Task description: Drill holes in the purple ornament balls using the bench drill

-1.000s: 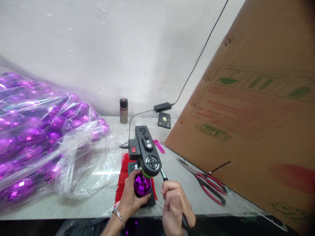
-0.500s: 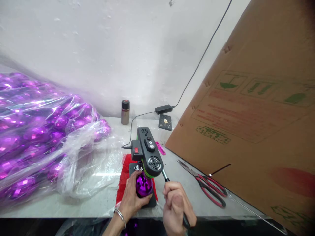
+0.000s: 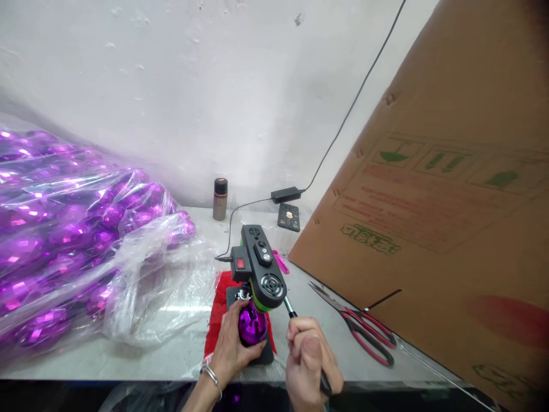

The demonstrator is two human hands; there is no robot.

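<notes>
A shiny purple bauble (image 3: 253, 325) sits beneath the head of a small black-and-green machine (image 3: 262, 266), which has a red switch on its side. My left hand (image 3: 234, 340), with a silver bangle at the wrist, is closed around the bauble, fingers behind it and thumb in front. Wrapped round the black grip of the machine's lever handle (image 3: 291, 309) is my right hand (image 3: 311, 360). The machine's dark base (image 3: 263, 356) rests on a red cloth (image 3: 215, 326). The bauble's top is hidden by the machine's head.
Clear plastic bags of purple baubles (image 3: 86, 240) fill the left side. A large cardboard box (image 3: 429, 200) leans in from the right, with red-handled scissors (image 3: 364, 332) before it. Behind stand a black-capped bottle (image 3: 220, 200), a power adapter (image 3: 286, 195) and a dark patterned phone-like slab (image 3: 289, 217).
The whole view has shifted slightly. Both hands keep their holds on the bauble and the lever handle, with no clear movement of either.
</notes>
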